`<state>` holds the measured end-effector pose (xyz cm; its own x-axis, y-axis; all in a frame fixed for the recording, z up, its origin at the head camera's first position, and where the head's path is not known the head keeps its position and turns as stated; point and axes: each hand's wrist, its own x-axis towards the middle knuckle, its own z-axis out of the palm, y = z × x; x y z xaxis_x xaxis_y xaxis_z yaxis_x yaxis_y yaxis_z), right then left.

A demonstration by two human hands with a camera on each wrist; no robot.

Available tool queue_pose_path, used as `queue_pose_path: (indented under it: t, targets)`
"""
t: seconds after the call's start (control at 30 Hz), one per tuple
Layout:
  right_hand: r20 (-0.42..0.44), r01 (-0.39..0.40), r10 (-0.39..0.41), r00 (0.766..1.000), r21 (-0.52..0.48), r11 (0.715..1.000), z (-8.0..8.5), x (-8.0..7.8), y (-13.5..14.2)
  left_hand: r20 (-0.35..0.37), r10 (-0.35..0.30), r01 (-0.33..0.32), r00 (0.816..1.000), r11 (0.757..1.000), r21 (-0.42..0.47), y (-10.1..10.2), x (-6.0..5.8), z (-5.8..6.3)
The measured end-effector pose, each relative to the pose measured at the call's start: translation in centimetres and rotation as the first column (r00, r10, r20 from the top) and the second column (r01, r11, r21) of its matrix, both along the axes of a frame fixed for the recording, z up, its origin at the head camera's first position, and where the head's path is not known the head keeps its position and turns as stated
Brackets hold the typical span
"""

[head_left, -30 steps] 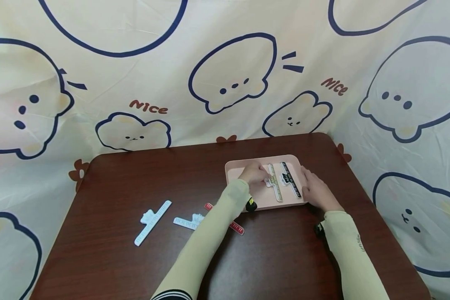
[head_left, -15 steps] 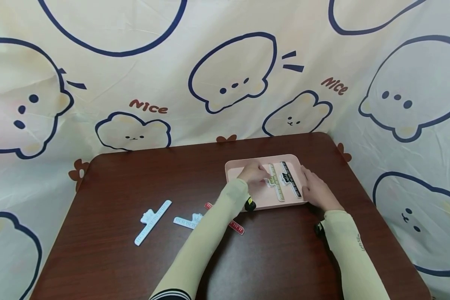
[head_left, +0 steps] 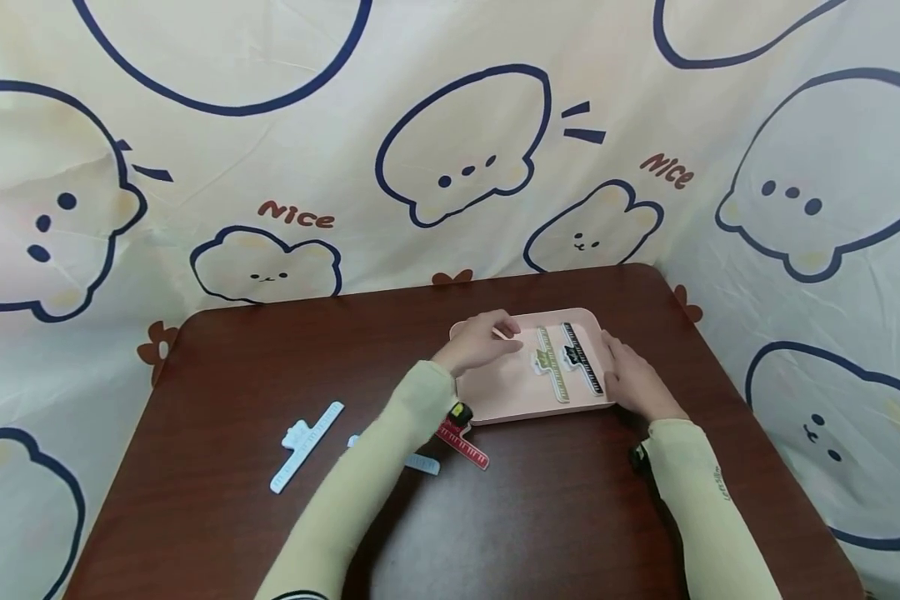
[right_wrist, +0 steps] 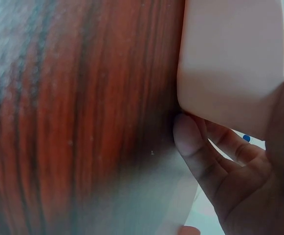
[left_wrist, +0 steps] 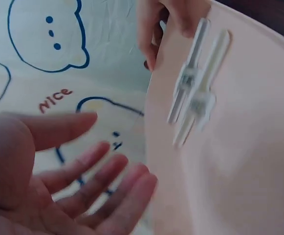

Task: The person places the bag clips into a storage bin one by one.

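Tray [head_left: 502, 396], pink and shallow, sits on the worktop [head_left: 525, 517], and we see a green ruler [head_left: 553, 367] beside a black ruler [head_left: 585, 362] in its right half. Over its left wall we find the left hand [head_left: 482, 342], empty, its fingers spread apart. At its right wall the right hand [head_left: 640, 379] grips the edge, digits on both sides of it. Near its front-left corner we spot a red ruler [head_left: 463, 444]; farther left of it lie a partly hidden blue ruler [head_left: 423, 463], perhaps one piece beneath the sleeve [head_left: 360, 475], and a pale-blue ruler [head_left: 305, 447].
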<state>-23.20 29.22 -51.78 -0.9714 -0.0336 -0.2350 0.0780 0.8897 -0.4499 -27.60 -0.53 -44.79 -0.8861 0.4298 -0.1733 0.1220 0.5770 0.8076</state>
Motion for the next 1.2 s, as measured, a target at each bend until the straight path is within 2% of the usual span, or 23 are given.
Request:
queue_pose_path:
  t: [0.13,0.23,0.37,0.47,0.53,0.63,0.73,0.87,0.97,1.1,1.2]
  targets:
    - [-0.007,-0.001,0.001,1.000,0.007,1.000,-0.1,-0.1,0.3,-0.125,-0.075,0.068,0.989,0.996,-0.057,-3.4,1.1,0.8]
    - [-0.010,0.000,0.000,1.000,0.009,1.000,-0.3,0.0,0.3,-0.173,-0.104,0.091,0.979,0.992,-0.083,-6.5,2.4,0.6]
    - [-0.001,-0.006,0.006,1.000,0.014,1.000,-0.4,0.1,0.4,-0.180,-0.140,0.113,0.974,0.982,-0.150,-10.5,4.7,-0.8]
    - [0.003,-0.006,0.006,1.000,0.017,1.000,-0.4,0.2,0.5,-0.206,-0.207,0.160,0.956,0.961,-0.226,-12.3,6.1,-2.5]
    - [0.002,-0.004,0.004,1.000,0.016,1.000,-0.4,0.2,0.6,-0.214,-0.257,0.198,0.942,0.945,-0.261,-12.7,6.7,-3.5]
    - [-0.002,-0.004,0.004,1.000,0.013,1.000,-0.4,0.3,0.6,-0.235,-0.323,0.242,0.917,0.917,-0.318,-12.0,7.5,-4.5]
    - [-0.003,-0.008,0.008,1.000,0.012,1.000,-0.4,0.3,0.5,-0.258,-0.337,0.228,0.905,0.898,-0.376,-10.9,7.9,-5.2]
    - [0.001,-0.006,0.006,1.000,0.009,1.000,-0.4,0.2,0.3,-0.284,-0.290,0.157,0.914,0.898,-0.411,-9.8,8.2,-5.7]
    - [0.004,-0.004,0.004,1.000,0.005,1.000,-0.4,0.1,0.2,-0.286,-0.257,0.126,0.923,0.905,-0.407,-9.8,8.1,-5.7]
    - [0.003,-0.005,0.005,1.000,0.006,1.000,-0.3,-0.1,0.1,-0.266,-0.255,0.143,0.930,0.915,-0.378,-10.7,8.0,-5.2]
    - [-0.001,-0.005,0.005,1.000,0.009,1.000,-0.3,-0.2,0.0,-0.256,-0.277,0.185,0.926,0.925,-0.332,-11.5,7.7,-4.7]
